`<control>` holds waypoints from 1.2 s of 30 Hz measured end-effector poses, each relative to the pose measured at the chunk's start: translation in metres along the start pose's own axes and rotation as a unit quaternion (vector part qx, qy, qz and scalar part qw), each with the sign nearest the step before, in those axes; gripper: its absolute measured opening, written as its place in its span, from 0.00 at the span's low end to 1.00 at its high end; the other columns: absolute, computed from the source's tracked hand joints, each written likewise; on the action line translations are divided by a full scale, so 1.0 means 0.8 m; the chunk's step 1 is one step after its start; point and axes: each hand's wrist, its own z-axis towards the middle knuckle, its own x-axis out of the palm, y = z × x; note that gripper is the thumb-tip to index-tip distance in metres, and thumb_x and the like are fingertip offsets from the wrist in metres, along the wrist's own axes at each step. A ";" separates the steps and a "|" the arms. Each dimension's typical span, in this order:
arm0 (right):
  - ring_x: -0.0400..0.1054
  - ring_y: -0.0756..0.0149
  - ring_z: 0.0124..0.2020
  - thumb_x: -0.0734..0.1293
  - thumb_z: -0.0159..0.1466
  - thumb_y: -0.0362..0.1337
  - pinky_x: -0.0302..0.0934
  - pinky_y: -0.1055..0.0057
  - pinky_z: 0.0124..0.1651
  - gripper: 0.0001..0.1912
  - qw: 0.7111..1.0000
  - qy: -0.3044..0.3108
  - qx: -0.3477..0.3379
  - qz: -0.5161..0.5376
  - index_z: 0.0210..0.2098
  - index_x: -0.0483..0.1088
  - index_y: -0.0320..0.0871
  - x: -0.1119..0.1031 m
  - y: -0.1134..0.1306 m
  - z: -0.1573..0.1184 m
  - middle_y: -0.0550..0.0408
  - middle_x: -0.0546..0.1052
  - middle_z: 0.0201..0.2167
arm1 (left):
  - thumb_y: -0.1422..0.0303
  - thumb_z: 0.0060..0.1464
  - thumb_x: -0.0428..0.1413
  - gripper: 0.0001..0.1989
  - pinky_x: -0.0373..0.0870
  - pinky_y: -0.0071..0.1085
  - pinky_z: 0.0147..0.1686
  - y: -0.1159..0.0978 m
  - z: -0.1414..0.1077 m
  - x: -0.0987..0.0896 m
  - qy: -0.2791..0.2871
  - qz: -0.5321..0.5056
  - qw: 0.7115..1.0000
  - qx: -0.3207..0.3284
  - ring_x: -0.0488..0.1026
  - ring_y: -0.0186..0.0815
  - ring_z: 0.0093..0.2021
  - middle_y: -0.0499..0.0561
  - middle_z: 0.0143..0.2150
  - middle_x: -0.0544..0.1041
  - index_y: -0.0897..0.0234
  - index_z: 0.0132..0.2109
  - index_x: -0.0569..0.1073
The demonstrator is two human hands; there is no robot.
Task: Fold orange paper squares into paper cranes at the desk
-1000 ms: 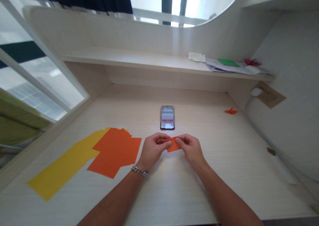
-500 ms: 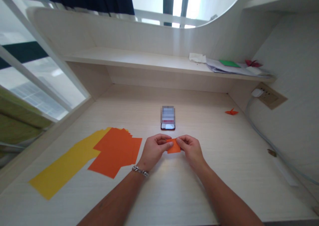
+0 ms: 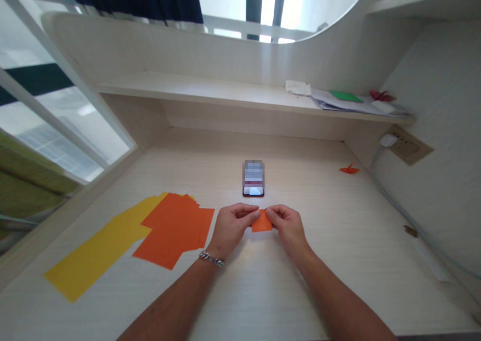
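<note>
A small folded orange paper (image 3: 262, 222) is held between my two hands, just below a phone (image 3: 253, 178) lying on the desk. My left hand (image 3: 233, 226) pinches its upper left corner between thumb and fingers; a silver chain bracelet circles that wrist. My right hand (image 3: 288, 224) grips the upper right corner, thumb on top. Fanned orange sheets (image 3: 173, 231) lie left of my left hand, partly over a spread of yellow sheets (image 3: 93, 248).
An orange folded paper figure (image 3: 349, 169) sits at the desk's right. Beyond it, a grey cable (image 3: 398, 208) runs down from a wall socket (image 3: 409, 144). The shelf (image 3: 225, 93) at the back bears papers, a green sheet (image 3: 345, 96) and a red folded figure (image 3: 382, 96).
My left thumb has shifted slightly up along the small orange paper, toward its top edge. My right hand keeps nearly the same place.
</note>
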 end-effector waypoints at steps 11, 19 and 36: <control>0.68 0.65 0.27 0.69 0.55 0.43 0.62 0.70 0.31 0.11 0.999 -0.018 -0.020 -0.042 0.29 0.75 0.40 0.002 -0.002 -0.004 0.55 0.76 0.24 | 0.66 0.41 0.65 0.11 0.74 0.29 0.31 0.001 0.001 -0.001 -0.010 -0.003 1.000 0.002 0.77 0.37 0.31 0.55 0.31 0.81 0.68 0.33 0.80; 0.67 0.69 0.22 0.74 0.48 0.44 0.61 0.73 0.26 0.15 0.997 0.060 0.043 -0.029 0.27 0.73 0.39 0.003 0.003 -0.002 0.56 0.75 0.21 | 0.66 0.41 0.65 0.10 0.73 0.29 0.30 0.000 0.001 -0.004 -0.003 0.025 1.000 0.013 0.77 0.38 0.31 0.56 0.32 0.81 0.67 0.32 0.79; 0.69 0.67 0.23 0.71 0.53 0.44 0.63 0.71 0.27 0.13 0.995 -0.053 -0.027 -0.077 0.29 0.73 0.38 0.004 -0.002 -0.001 0.53 0.76 0.23 | 0.65 0.45 0.62 0.12 0.69 0.26 0.25 0.003 -0.001 0.005 0.078 0.003 0.996 -0.036 0.73 0.33 0.23 0.52 0.25 0.78 0.68 0.36 0.76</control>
